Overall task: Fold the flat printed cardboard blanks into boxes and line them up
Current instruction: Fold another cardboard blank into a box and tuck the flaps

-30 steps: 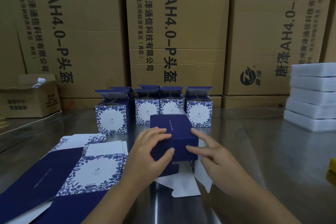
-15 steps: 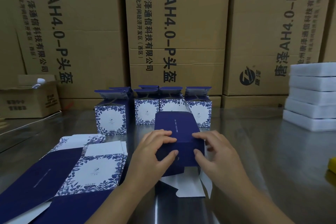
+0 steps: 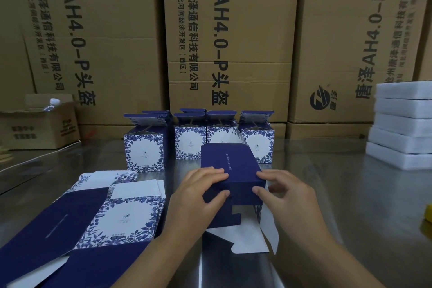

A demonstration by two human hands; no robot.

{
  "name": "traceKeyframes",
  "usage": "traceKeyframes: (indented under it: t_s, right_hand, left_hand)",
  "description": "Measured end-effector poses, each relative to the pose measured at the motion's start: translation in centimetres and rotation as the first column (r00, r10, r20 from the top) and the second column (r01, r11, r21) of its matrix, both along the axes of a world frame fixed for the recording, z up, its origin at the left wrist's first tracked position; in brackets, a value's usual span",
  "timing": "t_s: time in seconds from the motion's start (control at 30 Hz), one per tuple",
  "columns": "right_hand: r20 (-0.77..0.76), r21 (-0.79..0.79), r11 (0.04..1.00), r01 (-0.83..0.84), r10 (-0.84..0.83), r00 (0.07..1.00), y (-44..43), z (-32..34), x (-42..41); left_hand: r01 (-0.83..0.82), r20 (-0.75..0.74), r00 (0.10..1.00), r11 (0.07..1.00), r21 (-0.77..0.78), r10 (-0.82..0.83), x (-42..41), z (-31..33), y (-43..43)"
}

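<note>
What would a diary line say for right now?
step: folding box | left hand: grips dark blue box | right hand: pinches its near corner | end flaps: open | standing boxes: lined up behind | flat blanks: at left

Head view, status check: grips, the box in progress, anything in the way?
Left grip and right grip both hold the blue box, lying on its side. Near-end flaps open, untucked. Finished boxes close behind; blanks at left.

The half-folded box has shifted slightly right. The right hand had its fingers out straight along the box's side earlier — now it curls over the near-right corner w/ thumb on the end face.
</note>
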State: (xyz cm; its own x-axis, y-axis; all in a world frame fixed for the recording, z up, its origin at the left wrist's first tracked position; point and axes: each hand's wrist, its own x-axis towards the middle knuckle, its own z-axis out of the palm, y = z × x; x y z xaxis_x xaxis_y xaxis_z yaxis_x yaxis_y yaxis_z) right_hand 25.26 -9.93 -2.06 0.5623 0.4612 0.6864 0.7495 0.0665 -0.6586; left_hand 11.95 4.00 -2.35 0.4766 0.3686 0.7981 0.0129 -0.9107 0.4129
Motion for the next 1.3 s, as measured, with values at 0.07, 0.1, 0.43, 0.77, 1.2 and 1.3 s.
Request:
traceKeyframes:
  t_s: [0.07,0.1,0.43,0.77,1.2,1.3]
  right_hand:
    - [0.035,0.022,1.000,0.019,-0.020,0.999,0.12,-0.13,0.10]
    - [0.063,0.043,0.999,0.033,-0.036,0.997,0.20,-0.21,0.17]
    - [0.198,0.089,0.990,0.111,-0.127,0.972,0.42,-0.61,0.25]
    - [0.318,-0.039,0.985,0.168,-0.148,0.937,0.24,-0.37,-0.45]
    - [0.350,0.065,0.976,0.208,-0.217,0.911,0.48,-0.47,-0.57]
    - [0.384,0.087,0.970,0.228,-0.243,0.891,0.50,-0.51,-0.53]
  left_hand:
    - [-0.013,0.024,1.000,1.000,0.007,0.013,0.15,-0.03,-0.09]
    - [-0.021,0.035,0.999,1.000,0.017,0.020,0.19,-0.08,-0.12]
    - [-0.058,0.088,0.995,0.996,0.064,0.052,0.25,-0.06,-0.29]
    - [-0.084,0.107,0.992,0.979,0.187,0.065,0.38,-0.30,-0.52]
    - [-0.053,0.134,0.991,0.981,0.187,0.027,0.41,-0.05,-0.57]
    - [-0.044,0.138,0.990,0.980,0.193,0.018,0.49,-0.04,-0.51]
